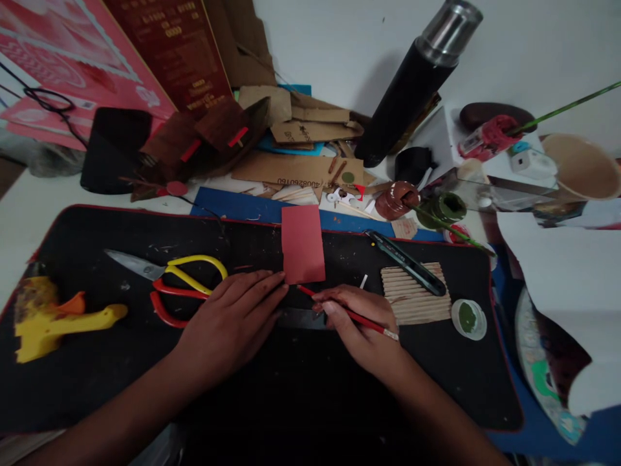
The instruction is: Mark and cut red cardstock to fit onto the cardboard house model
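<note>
A small red paper rectangle (303, 244) lies on the black mat (272, 388). My left hand (237, 310) rests flat with its fingers stretched out, fingertips at the paper's lower left corner. A slim red pencil (366, 321) sits pinched in my right hand (361, 323), its point near the paper's lower edge. Between the hands lies a dark, see-through strip (303, 318), perhaps a ruler, partly hidden under my left hand. Scissors (194, 275) with red and yellow handles lie just left of that hand. To the right, a utility knife (407, 262) overlaps corrugated cardboard (414, 310).
A yellow glue gun (63, 317) lies at far left, and a small cup of green paint (468, 319) at right. Behind the mat stand a black thermos (407, 90), a brown paint jar (395, 200), a green jar (449, 208), and cardboard scraps (286, 169).
</note>
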{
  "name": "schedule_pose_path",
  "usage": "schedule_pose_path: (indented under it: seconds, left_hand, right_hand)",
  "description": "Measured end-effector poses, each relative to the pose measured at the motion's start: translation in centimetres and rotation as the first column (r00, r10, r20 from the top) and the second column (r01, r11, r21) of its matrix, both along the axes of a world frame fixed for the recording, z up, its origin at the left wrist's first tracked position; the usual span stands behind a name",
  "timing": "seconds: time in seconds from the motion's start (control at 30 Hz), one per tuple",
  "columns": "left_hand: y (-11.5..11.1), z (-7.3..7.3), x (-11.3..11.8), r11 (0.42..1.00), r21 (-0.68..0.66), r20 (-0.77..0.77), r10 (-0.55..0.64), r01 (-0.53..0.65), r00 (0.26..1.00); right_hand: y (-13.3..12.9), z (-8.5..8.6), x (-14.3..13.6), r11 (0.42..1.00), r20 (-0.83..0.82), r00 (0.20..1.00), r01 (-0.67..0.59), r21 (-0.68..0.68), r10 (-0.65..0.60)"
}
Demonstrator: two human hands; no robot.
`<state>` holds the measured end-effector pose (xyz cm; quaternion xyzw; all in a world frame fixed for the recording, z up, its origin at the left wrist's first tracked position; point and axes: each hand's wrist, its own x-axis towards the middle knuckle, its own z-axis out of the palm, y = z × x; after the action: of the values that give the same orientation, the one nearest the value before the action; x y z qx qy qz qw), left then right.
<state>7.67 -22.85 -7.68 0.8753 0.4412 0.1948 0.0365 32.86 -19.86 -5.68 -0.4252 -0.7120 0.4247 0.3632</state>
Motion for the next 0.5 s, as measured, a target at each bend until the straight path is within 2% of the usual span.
schedule_pose_path:
  seconds: [0.5]
  left_hand:
    - [0.01,-0.11,-0.1,1.0,0.005,-0.031,0.001,0.0,1.0]
  right_hand:
    - [-0.2,-0.38,0.01,1.0,0.031,0.999,0.012,-0.002,-0.012]
